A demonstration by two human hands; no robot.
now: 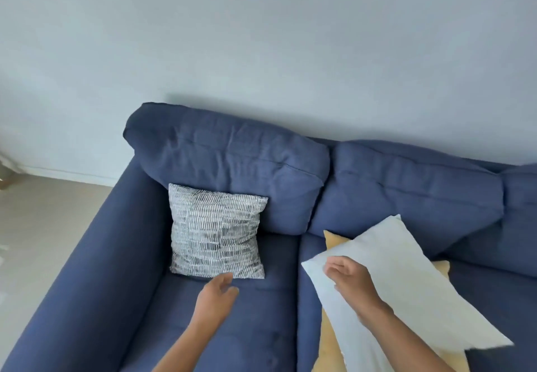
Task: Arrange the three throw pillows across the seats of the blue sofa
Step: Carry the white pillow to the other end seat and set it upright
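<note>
The big blue sofa (226,328) fills the room below the pale wall (261,37). Its cloth looks soft and a bit wrinkly, and the fat back cushions (232,165) puff out like bread. The white pillow (406,278) is long and smooth. It lies tilted across the middle seat, on top of the flat yellow pillow (329,339), so those two are stacked and I think they need to be spread out. The patterned pillow (216,230) is square, with little grey and white lines all over. It stands up on the left seat, leaning on the back cushion, so it looks placed. The right hand (347,277) is at the near corner of the white pillow with fingers loose and a little apart, not pinching anything, maybe ready to lift it. The left hand (218,294) hangs just in front of the patterned pillow, fingers loose and a little curled, holding nothing
</note>
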